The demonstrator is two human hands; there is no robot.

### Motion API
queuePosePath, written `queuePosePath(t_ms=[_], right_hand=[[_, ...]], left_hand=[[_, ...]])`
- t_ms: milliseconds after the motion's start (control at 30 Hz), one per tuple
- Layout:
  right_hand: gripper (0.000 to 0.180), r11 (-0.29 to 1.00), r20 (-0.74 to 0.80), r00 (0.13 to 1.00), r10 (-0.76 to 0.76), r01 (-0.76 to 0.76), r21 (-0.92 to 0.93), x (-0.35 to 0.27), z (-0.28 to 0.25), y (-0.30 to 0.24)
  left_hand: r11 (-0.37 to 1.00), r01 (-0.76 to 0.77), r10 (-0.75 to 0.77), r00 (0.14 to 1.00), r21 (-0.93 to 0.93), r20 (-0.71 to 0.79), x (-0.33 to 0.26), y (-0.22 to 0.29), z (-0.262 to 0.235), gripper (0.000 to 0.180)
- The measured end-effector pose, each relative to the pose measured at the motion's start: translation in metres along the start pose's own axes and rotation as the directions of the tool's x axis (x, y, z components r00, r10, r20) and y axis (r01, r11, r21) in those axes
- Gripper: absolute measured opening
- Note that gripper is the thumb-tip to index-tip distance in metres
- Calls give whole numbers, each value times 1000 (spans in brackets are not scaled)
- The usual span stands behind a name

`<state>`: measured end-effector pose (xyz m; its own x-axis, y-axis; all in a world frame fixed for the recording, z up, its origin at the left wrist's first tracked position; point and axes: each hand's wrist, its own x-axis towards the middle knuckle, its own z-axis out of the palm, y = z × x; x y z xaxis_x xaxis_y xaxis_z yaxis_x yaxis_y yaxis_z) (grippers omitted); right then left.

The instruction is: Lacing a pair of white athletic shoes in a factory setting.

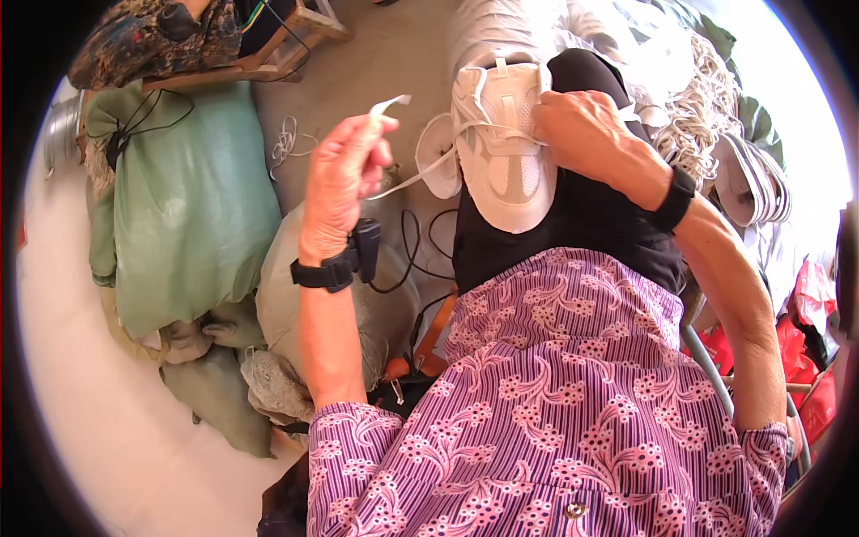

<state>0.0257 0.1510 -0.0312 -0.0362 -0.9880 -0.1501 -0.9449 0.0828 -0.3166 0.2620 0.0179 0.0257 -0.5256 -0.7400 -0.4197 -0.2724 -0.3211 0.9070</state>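
Note:
A white sneaker (pixel 508 170) rests on my lap, its toe toward me and its tongue at the far end. A white shoelace (pixel 416 182) crosses its lower eyelets and runs out to the left. My left hand (pixel 344 166) is raised left of the shoe, fingers closed on that lace, whose tip sticks up above them. At the right side of the sneaker, my right hand (pixel 582 134) lies against the eyelet edge with curled fingers. What those fingers grip, if anything, is hidden.
More white shoes (pixel 506 31) stand in a row beyond my knees. A heap of white laces (pixel 702 98) and grey-white shoes (pixel 752 179) lie at the right. Stuffed green sacks (pixel 188 206) and a wooden stool (pixel 286 45) are at the left. Black cable (pixel 407 255) loops beside my lap.

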Motion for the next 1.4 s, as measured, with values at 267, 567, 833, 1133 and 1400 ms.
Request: queuePosePath(t_ms=[267, 567, 833, 1133, 1400], right_hand=[[32, 805, -457, 877, -145, 373, 461, 20, -16, -16], [28, 452, 31, 951, -307, 117, 884, 13, -31, -12], [20, 413, -18, 976, -218, 109, 904, 11, -29, -10], [15, 724, -403, 895, -191, 406, 557, 14, -19, -21], [16, 780, -390, 911, -136, 341, 525, 16, -7, -14]], left_hand=[[983, -13, -47, 945, 181, 323, -17, 27, 44, 24], [987, -19, -39, 937, 160, 348, -25, 35, 36, 22], [992, 31, -77, 920, 126, 384, -24, 33, 23, 22], [981, 66, -137, 898, 180, 418, 3, 2, 49, 25], [993, 71, -98, 944, 97, 316, 11, -18, 59, 23]])
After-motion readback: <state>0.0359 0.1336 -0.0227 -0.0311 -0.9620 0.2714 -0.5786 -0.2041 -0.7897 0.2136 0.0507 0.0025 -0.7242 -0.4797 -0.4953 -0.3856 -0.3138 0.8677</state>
